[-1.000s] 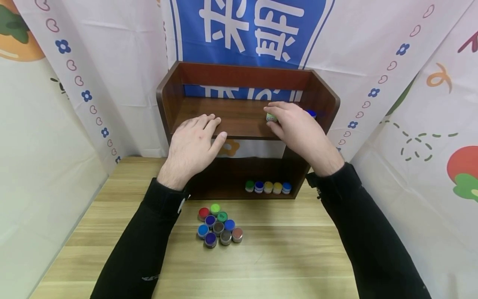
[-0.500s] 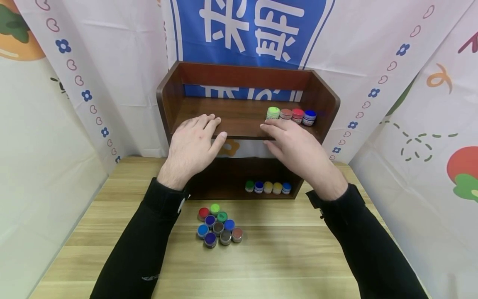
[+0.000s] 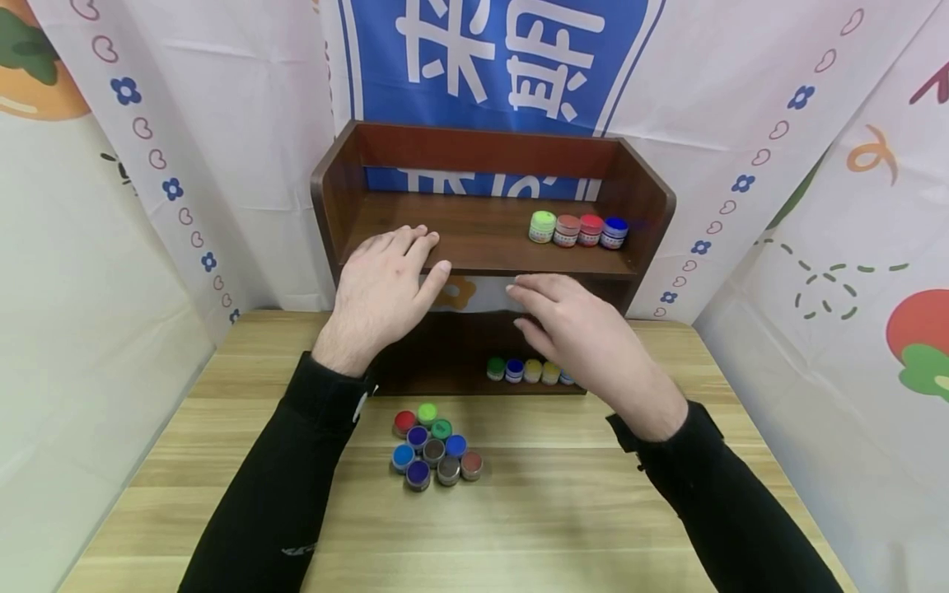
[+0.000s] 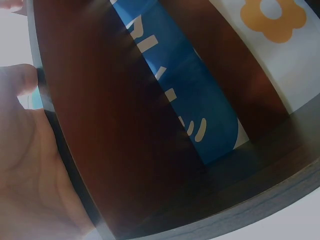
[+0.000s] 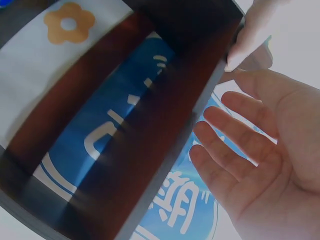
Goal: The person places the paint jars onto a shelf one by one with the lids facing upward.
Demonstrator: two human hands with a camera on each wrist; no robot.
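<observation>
The left hand (image 3: 385, 288) lies relaxed at the front edge of the brown shelf unit (image 3: 474, 235), its fingers stretched over the upper board. The right hand (image 3: 586, 338) is released and loosely bent, in front of the unit, partly covering the blue-lidded jar (image 3: 567, 379) at the end of the lower shelf. A row of 4 jars (image 3: 567, 231) stands upright on the upper board towards the right: lime, reddish brown, red and dark blue. The lower shelf bears 5 jars in a row (image 3: 532, 372). On the wooden surface (image 3: 563, 527), a cluster of 10 jars (image 3: 433, 453) sits in front of the unit.
</observation>
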